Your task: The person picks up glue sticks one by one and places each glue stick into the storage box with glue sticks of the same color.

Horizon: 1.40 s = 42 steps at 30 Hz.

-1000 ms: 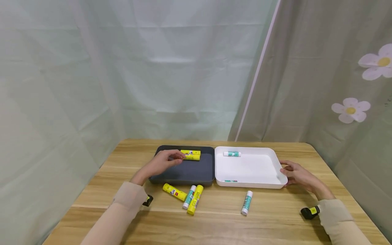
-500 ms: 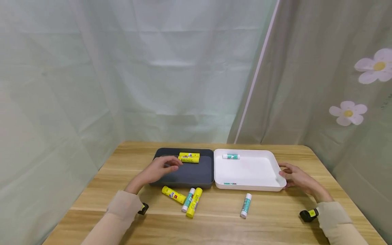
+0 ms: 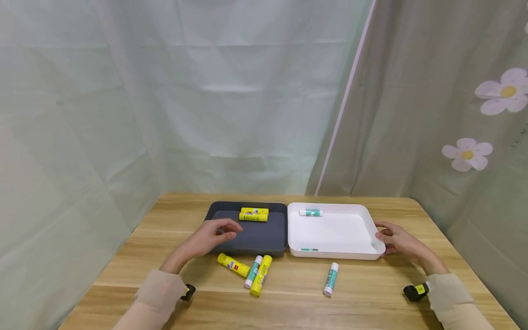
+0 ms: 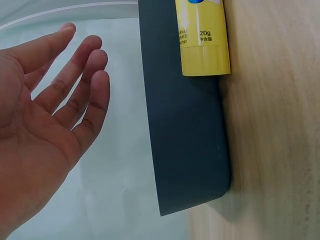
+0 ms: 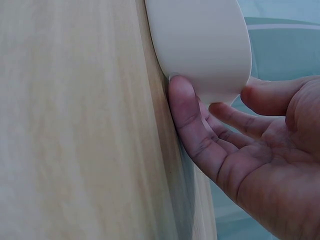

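Observation:
My left hand (image 3: 213, 236) hovers over the left part of the dark grey tray (image 3: 264, 236), fingers loosely bent and holding nothing. Two yellow glue sticks (image 3: 253, 217) lie side by side at the back of that tray. At the right end of the white tray (image 3: 336, 231), my right hand (image 3: 402, 240) grips the corner, thumb at the rim and fingers against the outer wall (image 5: 205, 50). Inside the white tray lies a white-and-teal glue stick (image 3: 311, 213). Another white-and-teal glue stick (image 3: 308, 250) is mostly hidden by the front wall.
Before the dark tray lie a slanted yellow glue stick (image 3: 233, 265), a white-and-teal one (image 3: 253, 272) and a second yellow one (image 3: 261, 275), close together. A lone white-and-teal glue stick (image 3: 331, 279) lies before the white tray. Curtains (image 3: 247, 114) hang behind the table.
My left hand has drawn back to the left and nearer, away from the yellow glue sticks in the dark tray. My right hand stays at the white tray. The head view has tilted slightly up.

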{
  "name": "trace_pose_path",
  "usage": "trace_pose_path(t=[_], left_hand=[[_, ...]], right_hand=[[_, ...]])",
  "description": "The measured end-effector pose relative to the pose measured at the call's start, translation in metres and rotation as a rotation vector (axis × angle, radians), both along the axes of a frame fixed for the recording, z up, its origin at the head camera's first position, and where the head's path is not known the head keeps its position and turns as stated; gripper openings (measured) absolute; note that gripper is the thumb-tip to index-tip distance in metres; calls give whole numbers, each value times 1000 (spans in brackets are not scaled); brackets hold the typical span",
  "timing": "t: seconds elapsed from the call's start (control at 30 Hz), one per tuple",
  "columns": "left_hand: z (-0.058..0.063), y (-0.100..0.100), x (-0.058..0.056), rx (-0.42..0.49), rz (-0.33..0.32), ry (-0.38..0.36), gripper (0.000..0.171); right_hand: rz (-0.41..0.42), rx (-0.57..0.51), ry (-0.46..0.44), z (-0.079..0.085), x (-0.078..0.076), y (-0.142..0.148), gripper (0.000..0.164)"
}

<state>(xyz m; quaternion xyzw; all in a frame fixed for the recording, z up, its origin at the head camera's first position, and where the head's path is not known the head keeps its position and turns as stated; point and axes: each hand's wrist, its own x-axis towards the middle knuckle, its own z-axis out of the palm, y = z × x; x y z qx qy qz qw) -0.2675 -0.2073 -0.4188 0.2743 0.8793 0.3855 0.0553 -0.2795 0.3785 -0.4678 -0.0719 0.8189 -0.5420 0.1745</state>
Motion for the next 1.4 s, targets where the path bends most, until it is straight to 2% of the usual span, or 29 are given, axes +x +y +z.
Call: trace_pose_path(t=[0.23,0.53,0.63,0.9,1.23,1.4], left_hand=[[-3,-3,10,2,-13,2,19],[-6,-7,18,-50,-50,28,20],[-7,-10,18,-52,-79,9,22],[-7,-16,19,-47,-207,-104,31],[-8,-18,21,-120,-283,-154,37],[-9,-17,22,-164,-279,-164,39]], right_hand=[[-7,2,-3,0,0,-1,68],[-10,11,-8,1,0,-1,69],[-16,19,-8,1,0,-1,69],[-30,19,-14,2,2,-3,70],[-20,25,-22,4,2,-3,69],[-27,32,-25,5,2,-3,68]])
